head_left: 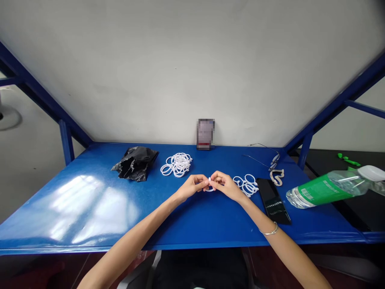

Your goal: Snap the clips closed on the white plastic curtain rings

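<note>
Near the middle of the blue table, my left hand (195, 186) and my right hand (224, 185) meet with fingertips pinched on one white plastic ring (209, 190). A small white knob on the ring shows between the fingertips, and its lower curve hangs just below them. Much of the ring is hidden behind my fingers. To the left of my hands lies a heaped pile of similar white rings (177, 164). A smaller group of white rings (247, 185) rests beside my right wrist.
On the blue table (168, 224) are a crumpled black plastic bag (136, 162), a dark phone (274, 201), eyeglasses (274, 160), and a pale looped item (277, 176). A green-labelled bottle (327, 188) stands at right. A blurred upright device (205, 134) leans on the wall.
</note>
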